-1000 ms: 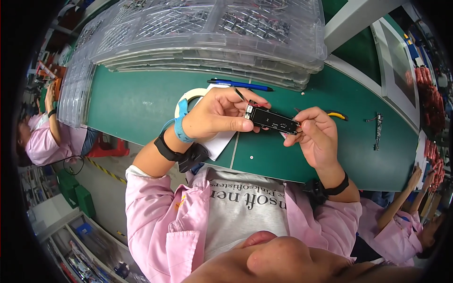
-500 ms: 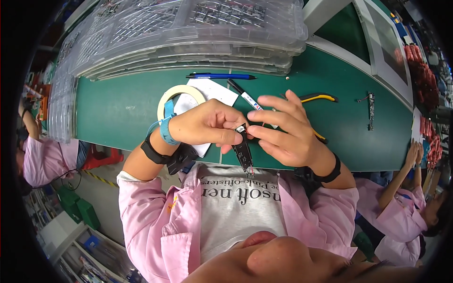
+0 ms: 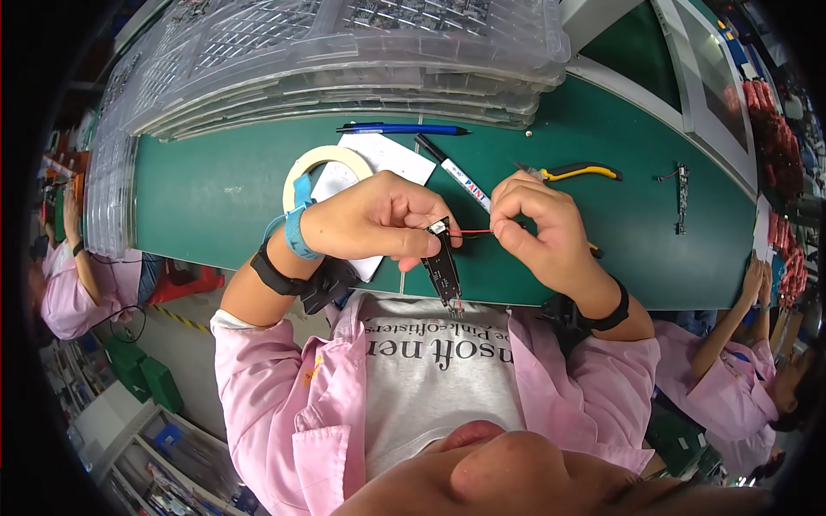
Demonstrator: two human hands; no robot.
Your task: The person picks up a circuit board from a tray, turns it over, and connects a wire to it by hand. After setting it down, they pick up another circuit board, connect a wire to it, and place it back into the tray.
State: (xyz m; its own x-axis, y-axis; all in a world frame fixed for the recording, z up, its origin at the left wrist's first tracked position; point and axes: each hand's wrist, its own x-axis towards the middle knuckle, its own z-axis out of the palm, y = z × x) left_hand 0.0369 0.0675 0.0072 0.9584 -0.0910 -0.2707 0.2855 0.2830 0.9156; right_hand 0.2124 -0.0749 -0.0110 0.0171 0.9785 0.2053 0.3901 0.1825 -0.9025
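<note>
My left hand (image 3: 379, 222) pinches a narrow black circuit board (image 3: 442, 271) between thumb and fingers, its lower end hanging toward my shirt. From the board's upper end a thin red wire (image 3: 470, 231) runs straight across to the right. The wire's far end sits between the thumb and forefinger of my right hand (image 3: 540, 228), which is closed on it. Short red wires also show at the board's lower end. Beyond the right hand lie pliers (image 3: 581, 171) with yellow and black handles, and a white paint marker (image 3: 463, 182) with a black cap is between the hands.
A tape roll (image 3: 297, 172) and white paper (image 3: 400, 163) lie beside my left wrist, with a blue pen (image 3: 404, 129) behind. Stacked clear plastic trays (image 3: 344, 90) fill the back left. Another small board (image 3: 682, 199) lies at right. Co-workers in pink sit on both sides.
My right hand's spread fingers have closed on the red wire and drawn it out to the right. The left hand keeps its hold on the board, nearly unmoved.
</note>
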